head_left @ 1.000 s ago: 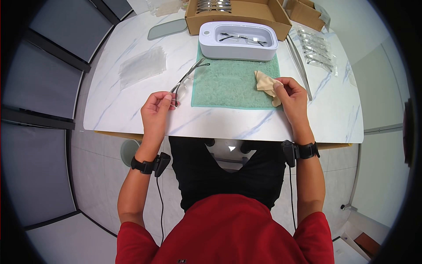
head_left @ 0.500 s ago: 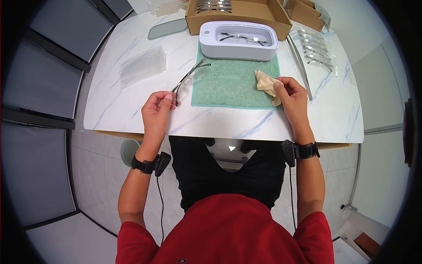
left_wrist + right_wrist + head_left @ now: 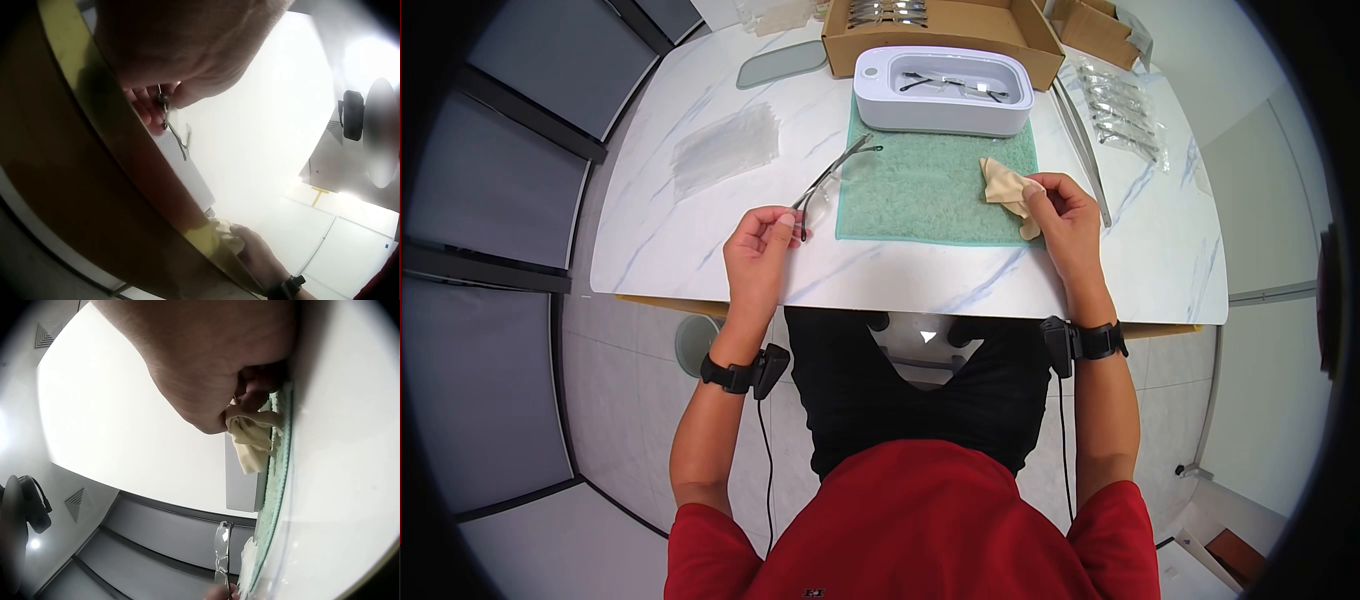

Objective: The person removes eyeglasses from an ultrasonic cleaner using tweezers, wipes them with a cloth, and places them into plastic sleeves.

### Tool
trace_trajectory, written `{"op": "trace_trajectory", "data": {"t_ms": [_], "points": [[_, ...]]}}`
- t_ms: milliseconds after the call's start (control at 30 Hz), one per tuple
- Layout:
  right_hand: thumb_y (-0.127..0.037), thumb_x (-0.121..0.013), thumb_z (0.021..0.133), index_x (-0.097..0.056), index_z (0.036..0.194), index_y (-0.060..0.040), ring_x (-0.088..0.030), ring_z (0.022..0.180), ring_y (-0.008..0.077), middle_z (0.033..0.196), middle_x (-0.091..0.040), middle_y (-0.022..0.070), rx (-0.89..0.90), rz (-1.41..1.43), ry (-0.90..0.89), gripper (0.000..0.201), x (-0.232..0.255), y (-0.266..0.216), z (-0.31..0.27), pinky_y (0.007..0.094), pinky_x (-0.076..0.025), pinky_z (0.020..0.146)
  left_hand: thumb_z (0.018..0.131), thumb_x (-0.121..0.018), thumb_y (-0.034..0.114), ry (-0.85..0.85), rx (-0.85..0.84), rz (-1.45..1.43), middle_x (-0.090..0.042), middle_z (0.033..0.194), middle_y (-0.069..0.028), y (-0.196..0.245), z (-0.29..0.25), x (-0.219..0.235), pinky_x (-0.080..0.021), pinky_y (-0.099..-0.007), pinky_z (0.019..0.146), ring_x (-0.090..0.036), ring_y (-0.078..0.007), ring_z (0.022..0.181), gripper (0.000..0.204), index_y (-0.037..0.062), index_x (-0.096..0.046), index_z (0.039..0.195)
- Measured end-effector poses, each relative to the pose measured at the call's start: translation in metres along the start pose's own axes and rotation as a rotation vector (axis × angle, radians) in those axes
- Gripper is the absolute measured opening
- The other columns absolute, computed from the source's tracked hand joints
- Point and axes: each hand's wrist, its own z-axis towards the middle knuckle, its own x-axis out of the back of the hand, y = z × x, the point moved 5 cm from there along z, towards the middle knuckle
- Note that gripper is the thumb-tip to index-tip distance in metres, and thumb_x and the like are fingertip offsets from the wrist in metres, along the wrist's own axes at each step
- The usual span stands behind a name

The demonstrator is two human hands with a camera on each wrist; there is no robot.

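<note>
My left hand (image 3: 762, 240) pinches a pair of eyeglasses (image 3: 820, 186) between thumb and fingers, left of the green towel. Their dark temples point away from me, the tips over the towel's left edge; the clear lens is hard to make out against the table. In the right wrist view the same eyeglasses (image 3: 222, 550) appear upright, with clear lenses. My right hand (image 3: 1068, 225) grips a crumpled beige cloth (image 3: 1005, 187) at the right edge of the green towel (image 3: 930, 200). In the right wrist view the cloth (image 3: 250, 447) hangs from the fingers.
A white ultrasonic cleaner (image 3: 945, 118) stands on the towel's far part, with another pair of glasses (image 3: 955, 86) in its basin. Behind it is a cardboard box (image 3: 990, 30) holding several glasses. Clear bags (image 3: 725, 152) lie left, a grey lid (image 3: 780, 66) behind them, bagged glasses (image 3: 1122, 115) right.
Almost nothing differs. Both hands keep their holds, and the eyeglasses in the left hand shift very slightly to the right.
</note>
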Motion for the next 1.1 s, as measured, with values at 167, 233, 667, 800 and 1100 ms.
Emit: {"op": "trace_trajectory", "data": {"t_ms": [167, 233, 667, 800, 1100], "points": [[-0.014, -0.07, 0.095, -0.072, 0.106, 0.0023, -0.047, 0.065, 0.0005, 0.075, -0.06, -0.0051, -0.009, 0.009, -0.001, 0.02, -0.0002, 0.0, -0.0001, 0.0182, -0.039, 0.058, 0.101, -0.063, 0.007, 0.0, -0.006, -0.002, -0.073, 0.099, -0.0107, -0.0013, -0.0005, -0.0005, -0.053, -0.025, 0.077, -0.067, -0.0129, 0.083, 0.012, -0.0031, -0.066, 0.107], [-0.014, -0.07, 0.095, -0.072, 0.106, 0.0024, -0.047, 0.065, 0.0006, 0.075, -0.06, -0.005, -0.005, 0.014, -0.004, 0.02, 0.0, 0.0016, 0.0003, 0.0182, -0.039, 0.058, 0.101, -0.063, 0.007, 0.005, -0.004, 0.005, -0.073, 0.099, -0.0107, -0.0006, -0.0008, -0.0009, -0.053, -0.0249, 0.077, -0.067, -0.0129, 0.083, 0.012, -0.0032, -0.065, 0.107], [-0.016, -0.07, 0.094, -0.073, 0.106, 0.0022, -0.046, 0.064, 0.001, 0.073, -0.059, -0.0053, 0.017, -0.023, 0.008, 0.022, 0.0012, 0.0017, 0.0005, 0.0184, -0.038, 0.058, 0.1, -0.061, 0.005, -0.004, 0.003, -0.006, -0.071, 0.099, -0.0111, -0.0014, -0.0023, -0.0031, -0.053, -0.0281, 0.082, -0.063, -0.013, 0.082, 0.012, -0.0037, -0.065, 0.107], [-0.016, -0.07, 0.094, -0.073, 0.106, 0.0022, -0.047, 0.064, 0.001, 0.073, -0.059, -0.0051, 0.019, -0.025, 0.012, 0.022, 0.0011, 0.0002, 0.0001, 0.0185, -0.038, 0.058, 0.1, -0.061, 0.005, -0.008, 0.002, 0.013, -0.071, 0.1, -0.0111, -0.0011, -0.0024, -0.0031, -0.053, -0.0276, 0.081, -0.064, -0.0132, 0.082, 0.012, -0.0038, -0.065, 0.107], [-0.015, -0.07, 0.094, -0.072, 0.107, 0.0022, -0.048, 0.065, 0.0008, 0.075, -0.062, -0.0042, 0.001, -0.021, 0.001, 0.021, 0.0006, -0.0014, -0.0006, 0.0184, -0.039, 0.058, 0.1, -0.062, 0.005, -0.018, -0.024, -0.014, -0.072, 0.099, -0.0108, -0.0012, -0.0026, -0.0036, -0.053, -0.0248, 0.079, -0.066, -0.0119, 0.083, 0.012, -0.0044, -0.064, 0.108]]}}
